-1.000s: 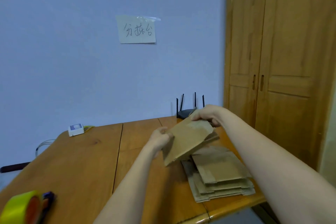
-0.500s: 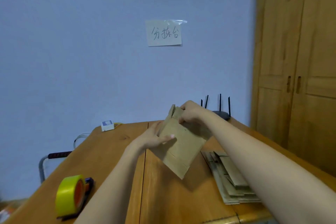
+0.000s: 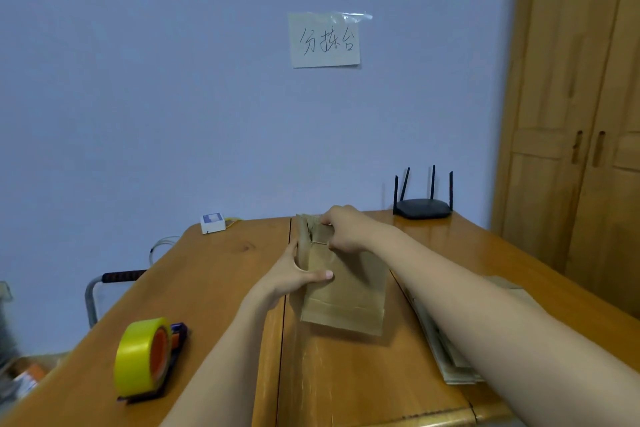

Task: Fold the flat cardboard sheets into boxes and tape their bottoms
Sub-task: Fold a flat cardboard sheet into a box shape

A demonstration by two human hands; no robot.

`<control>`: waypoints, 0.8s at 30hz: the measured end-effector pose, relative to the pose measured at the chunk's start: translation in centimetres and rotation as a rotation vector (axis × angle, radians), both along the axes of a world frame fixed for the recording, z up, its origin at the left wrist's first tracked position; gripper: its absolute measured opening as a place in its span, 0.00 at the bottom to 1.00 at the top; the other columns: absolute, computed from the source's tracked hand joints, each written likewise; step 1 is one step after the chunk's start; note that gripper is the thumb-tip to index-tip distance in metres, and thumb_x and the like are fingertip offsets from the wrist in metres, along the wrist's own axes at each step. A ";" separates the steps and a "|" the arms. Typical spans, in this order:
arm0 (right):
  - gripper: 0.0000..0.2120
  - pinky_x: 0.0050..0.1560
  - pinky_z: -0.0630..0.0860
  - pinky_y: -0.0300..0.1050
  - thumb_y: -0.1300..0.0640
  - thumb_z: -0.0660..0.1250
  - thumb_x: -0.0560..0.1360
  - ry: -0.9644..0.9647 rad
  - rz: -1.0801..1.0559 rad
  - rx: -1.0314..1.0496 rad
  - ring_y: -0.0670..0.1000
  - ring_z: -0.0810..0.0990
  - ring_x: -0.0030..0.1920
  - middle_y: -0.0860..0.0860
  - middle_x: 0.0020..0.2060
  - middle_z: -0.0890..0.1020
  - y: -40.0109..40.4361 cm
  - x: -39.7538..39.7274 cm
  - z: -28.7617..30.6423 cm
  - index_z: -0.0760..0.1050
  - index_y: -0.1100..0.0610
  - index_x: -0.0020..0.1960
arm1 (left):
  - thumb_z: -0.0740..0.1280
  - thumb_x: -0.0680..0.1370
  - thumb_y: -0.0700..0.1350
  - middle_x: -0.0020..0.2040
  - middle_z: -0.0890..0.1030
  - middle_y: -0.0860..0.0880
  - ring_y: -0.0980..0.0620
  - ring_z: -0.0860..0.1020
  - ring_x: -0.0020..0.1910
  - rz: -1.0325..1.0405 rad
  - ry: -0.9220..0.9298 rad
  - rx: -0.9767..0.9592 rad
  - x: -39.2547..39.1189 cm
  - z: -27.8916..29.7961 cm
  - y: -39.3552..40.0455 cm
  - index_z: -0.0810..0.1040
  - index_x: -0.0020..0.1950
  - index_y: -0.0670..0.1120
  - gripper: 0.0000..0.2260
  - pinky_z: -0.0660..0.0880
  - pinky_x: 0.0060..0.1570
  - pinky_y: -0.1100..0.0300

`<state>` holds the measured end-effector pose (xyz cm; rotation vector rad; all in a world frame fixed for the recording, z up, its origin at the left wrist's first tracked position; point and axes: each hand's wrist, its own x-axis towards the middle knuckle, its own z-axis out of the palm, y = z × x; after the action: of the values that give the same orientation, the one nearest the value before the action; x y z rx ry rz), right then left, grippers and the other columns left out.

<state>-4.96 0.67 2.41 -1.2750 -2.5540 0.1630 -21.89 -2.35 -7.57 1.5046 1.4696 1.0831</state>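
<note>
Cardboard box (image 3: 343, 291) now upright, lower than 0.5 s ago, mid-table (image 3: 214, 288). Left hand (image 3: 294, 274) grips its left side, thumb across front. Right hand (image 3: 343, 232) pinches top flap. Flat sheet stack (image 3: 446, 354) right of box; yellow tape roll (image 3: 138, 357) left of box.

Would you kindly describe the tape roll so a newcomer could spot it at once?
Start at the wooden table below the blue wall. Near its front left edge, left of the person's left forearm, a tape roll stands on edge. It is the only bright yellow thing there, with an orange core.
</note>
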 end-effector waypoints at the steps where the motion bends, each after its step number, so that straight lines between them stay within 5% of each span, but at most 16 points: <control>1: 0.12 0.32 0.66 0.45 0.65 0.67 0.72 -0.005 0.005 0.005 0.54 0.75 0.40 0.50 0.35 0.74 0.2 0.1 -0.2 0.70 0.51 0.36 | 0.85 0.57 0.58 0.62 0.79 0.55 0.56 0.79 0.59 0.016 -0.005 -0.007 0.1 -0.3 0.2 0.60 0.76 0.56 0.54 0.77 0.62 0.53; 4: 0.02 0.34 0.68 0.45 0.61 0.69 0.72 0.027 0.020 -0.004 0.55 0.76 0.41 0.51 0.35 0.77 0.9 0.8 -0.8 0.77 0.55 0.43 | 0.85 0.55 0.59 0.64 0.75 0.54 0.54 0.77 0.61 0.034 0.000 -0.009 0.3 -1.1 0.5 0.56 0.78 0.56 0.58 0.76 0.63 0.52; 7: 0.06 0.43 0.76 0.45 0.57 0.69 0.75 0.146 0.016 -0.049 0.53 0.80 0.46 0.50 0.43 0.82 1.0 1.6 -1.2 0.81 0.54 0.51 | 0.84 0.56 0.58 0.63 0.75 0.54 0.52 0.77 0.61 0.028 0.000 -0.001 0.3 -1.8 0.9 0.57 0.77 0.55 0.56 0.76 0.63 0.50; 12: 0.19 0.69 0.69 0.52 0.49 0.63 0.82 0.768 -0.195 0.113 0.52 0.70 0.70 0.50 0.71 0.72 1.5 4.2 -1.8 0.69 0.50 0.71 | 0.84 0.57 0.59 0.62 0.70 0.54 0.50 0.74 0.63 0.028 -0.016 -0.005 0.3 -3.1 1.1 0.55 0.77 0.56 0.56 0.74 0.65 0.50; 15: 0.31 0.68 0.70 0.52 0.40 0.61 0.81 1.137 -0.317 -0.336 0.55 0.71 0.69 0.54 0.75 0.67 1.4 5.3 -3.7 0.60 0.53 0.78 | 0.85 0.55 0.60 0.67 0.71 0.52 0.49 0.76 0.63 0.033 -0.073 -0.007 -0.1 -3.9 1.2 0.55 0.77 0.57 0.58 0.76 0.64 0.48; 18: 0.48 0.76 0.61 0.59 0.26 0.60 0.73 0.953 -0.243 -0.492 0.57 0.63 0.77 0.52 0.79 0.61 0.8 6.3 -6.5 0.46 0.49 0.82 | 0.85 0.56 0.58 0.68 0.73 0.50 0.48 0.78 0.62 0.036 -0.144 -0.006 -0.5 -4.7 1.2 0.57 0.76 0.59 0.56 0.77 0.62 0.47; 21: 0.62 0.77 0.61 0.57 0.28 0.72 0.65 0.709 -0.125 -0.582 0.56 0.64 0.77 0.50 0.80 0.59 1.4 7.5 -8.3 0.39 0.50 0.82 | 0.86 0.57 0.55 0.68 0.73 0.50 0.48 0.79 0.62 0.023 -0.213 -0.007 -0.8 -5.2 0.7 0.56 0.76 0.59 0.56 0.77 0.61 0.47; 24: 0.61 0.73 0.70 0.52 0.40 0.84 0.60 0.595 -0.036 -0.716 0.48 0.76 0.68 0.49 0.71 0.74 2.6 8.1 -9.6 0.52 0.52 0.81 | 0.86 0.58 0.52 0.67 0.74 0.50 0.48 0.78 0.62 -0.006 -0.255 -0.021 -1.0 -5.5 0.3 0.59 0.74 0.59 0.52 0.78 0.61 0.48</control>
<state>3.19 3.26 -7.16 -1.2173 -1.9903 1.3218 -22.85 -2.05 -13.12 1.3012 1.2949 1.2036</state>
